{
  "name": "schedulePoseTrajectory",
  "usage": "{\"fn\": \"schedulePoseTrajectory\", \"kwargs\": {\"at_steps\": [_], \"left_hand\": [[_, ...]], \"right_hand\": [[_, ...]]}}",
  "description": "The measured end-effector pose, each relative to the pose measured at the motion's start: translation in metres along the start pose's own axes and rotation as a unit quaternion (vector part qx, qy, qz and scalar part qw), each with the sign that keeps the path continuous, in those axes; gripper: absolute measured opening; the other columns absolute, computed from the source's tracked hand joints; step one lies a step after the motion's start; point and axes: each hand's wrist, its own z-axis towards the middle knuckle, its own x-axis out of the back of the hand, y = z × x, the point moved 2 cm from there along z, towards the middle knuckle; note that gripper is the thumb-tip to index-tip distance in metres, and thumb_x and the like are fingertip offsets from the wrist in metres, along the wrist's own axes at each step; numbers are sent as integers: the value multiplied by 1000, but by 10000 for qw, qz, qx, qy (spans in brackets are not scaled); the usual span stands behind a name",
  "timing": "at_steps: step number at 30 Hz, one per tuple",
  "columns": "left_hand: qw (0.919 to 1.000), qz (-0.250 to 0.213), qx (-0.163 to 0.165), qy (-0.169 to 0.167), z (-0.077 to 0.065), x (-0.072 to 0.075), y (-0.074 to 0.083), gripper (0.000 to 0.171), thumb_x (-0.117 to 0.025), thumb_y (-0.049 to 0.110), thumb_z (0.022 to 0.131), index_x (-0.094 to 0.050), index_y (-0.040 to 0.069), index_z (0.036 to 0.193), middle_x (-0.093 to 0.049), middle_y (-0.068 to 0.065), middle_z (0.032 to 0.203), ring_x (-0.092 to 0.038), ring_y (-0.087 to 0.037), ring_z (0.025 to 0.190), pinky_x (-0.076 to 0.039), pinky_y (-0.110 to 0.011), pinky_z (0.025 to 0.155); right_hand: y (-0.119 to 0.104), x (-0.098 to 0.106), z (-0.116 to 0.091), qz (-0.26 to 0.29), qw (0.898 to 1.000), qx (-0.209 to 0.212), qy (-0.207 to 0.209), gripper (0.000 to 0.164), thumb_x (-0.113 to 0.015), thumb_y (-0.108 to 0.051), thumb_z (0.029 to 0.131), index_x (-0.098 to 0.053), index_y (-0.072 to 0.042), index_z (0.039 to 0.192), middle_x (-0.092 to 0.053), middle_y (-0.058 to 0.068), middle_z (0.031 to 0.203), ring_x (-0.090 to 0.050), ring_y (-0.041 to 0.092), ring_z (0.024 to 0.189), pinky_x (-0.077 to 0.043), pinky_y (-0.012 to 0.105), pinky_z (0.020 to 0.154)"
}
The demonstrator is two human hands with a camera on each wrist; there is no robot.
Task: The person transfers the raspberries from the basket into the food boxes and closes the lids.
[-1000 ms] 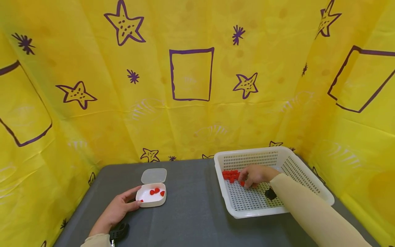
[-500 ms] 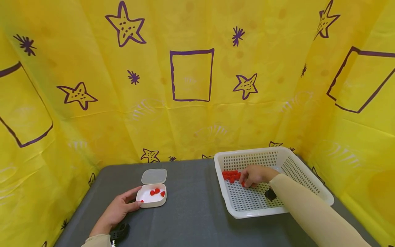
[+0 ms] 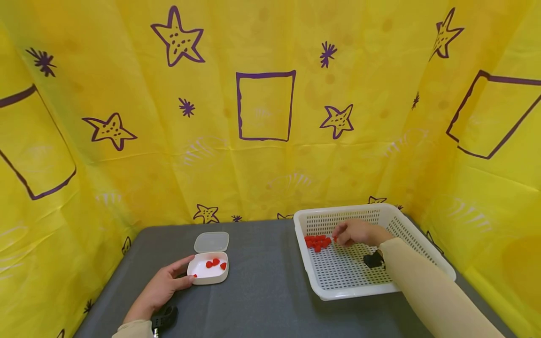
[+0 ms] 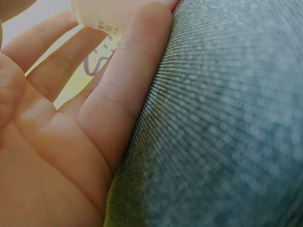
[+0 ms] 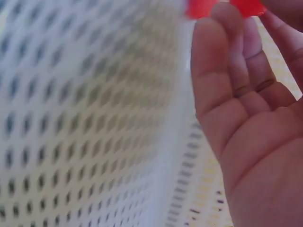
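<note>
On the left, my left hand (image 3: 162,283) grips the left side of a small white plastic box (image 3: 216,280), thumb at the front and fingers behind. Several small red pieces (image 3: 216,261) lie spread on the box floor. The left wrist view shows the thumb and the box's printed edge (image 4: 92,16). My right hand (image 3: 355,232) is inside a white perforated basket (image 3: 323,293), pinching one small red piece (image 5: 248,6) between its fingertips. Beside those fingertips, a cluster of similar red pieces (image 3: 317,241) lies along the basket's left side.
Just behind the box lies its translucent lid (image 3: 212,241). A dark grey cloth (image 3: 258,286) covers the table. Yellow curtains (image 3: 262,178) with purple drawings stand around the back and sides. The basket walls surround the right hand.
The right hand has risen a little and shifted slightly right, away from the red cluster, with a red piece at its fingertips. The left hand still holds the box in place.
</note>
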Motion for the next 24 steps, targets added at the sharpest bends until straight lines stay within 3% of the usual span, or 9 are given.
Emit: {"fn": "schedulePoseTrajectory", "kwargs": {"at_steps": [5, 12, 18, 24], "left_hand": [[10000, 5, 6, 12, 0, -1, 1, 69, -80, 18, 86, -51, 7, 147, -54, -23, 139, -51, -36, 124, -51, -37, 92], [10000, 55, -31, -9, 1, -1, 1, 69, -80, 19, 86, -50, 7, 147, -53, -23, 140, -51, -36, 125, -50, -29, 88], [9999, 59, -77, -41, 1, 0, -1, 70, -80, 20, 86, -49, 7, 148, -52, -23, 141, -50, -36, 126, -49, -26, 88], [9999, 106, -39, -22, 0, 0, 0, 70, -80, 22, 86, -49, 7, 148, -51, -23, 141, -50, -37, 126, -50, -36, 92]], "right_hand": [[-16, 7, 3, 1054, 9935, 424, 37, 31, -65, -3, 94, -59, 12, 121, -58, 30, 115, -58, 42, 100, -49, 51, 93], [-59, -6, 15, 1754, 9815, 763, -39, 39, -65, -3, 95, -52, 15, 128, -58, 24, 116, -51, 48, 112, -44, 51, 100], [-116, -45, 29, 2307, 9678, 1010, -42, 35, -66, 1, 93, -55, 12, 125, -58, 24, 117, -59, 38, 106, -43, 52, 101], [-171, -97, 45, 2128, 9670, 1383, -201, 31, -67, 2, 92, -61, 8, 122, -63, 22, 117, -65, 28, 97, -51, 43, 93]]}}
